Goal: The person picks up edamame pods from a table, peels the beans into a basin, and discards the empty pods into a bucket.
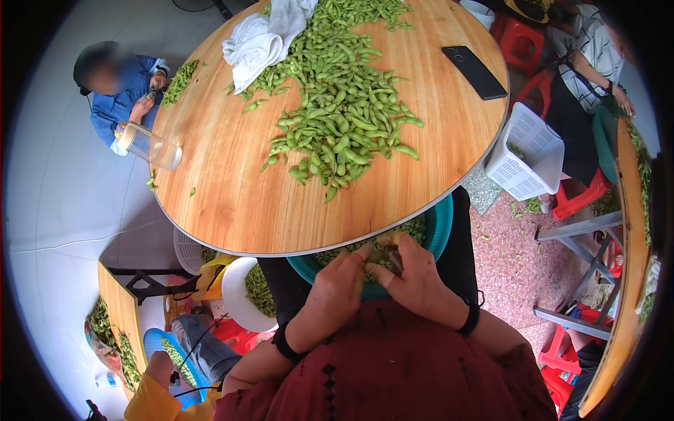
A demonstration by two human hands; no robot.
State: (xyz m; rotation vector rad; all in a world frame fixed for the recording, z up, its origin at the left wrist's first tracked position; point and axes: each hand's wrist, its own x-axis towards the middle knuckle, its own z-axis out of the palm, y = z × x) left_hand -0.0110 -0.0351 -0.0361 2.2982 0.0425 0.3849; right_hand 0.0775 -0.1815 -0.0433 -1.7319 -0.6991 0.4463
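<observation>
My left hand [335,286] and my right hand [415,275] meet over a teal basin [443,226] at my lap, just below the near edge of the round wooden table [217,196]. Their fingers are closed in a pinch around a green edamame pod [381,257], which is partly hidden by the fingertips. Green pieces [415,229] lie in the basin; the table edge and my hands cover much of it. A long heap of edamame pods [344,119] spreads over the table in front of me.
On the table are a white cloth [263,42], a black phone [474,72] and a clear bottle [156,147] lying at the left edge. A white basket [526,158] stands right, a white bowl [241,295] left. Other people sit around, one with hands [145,105] at the far left.
</observation>
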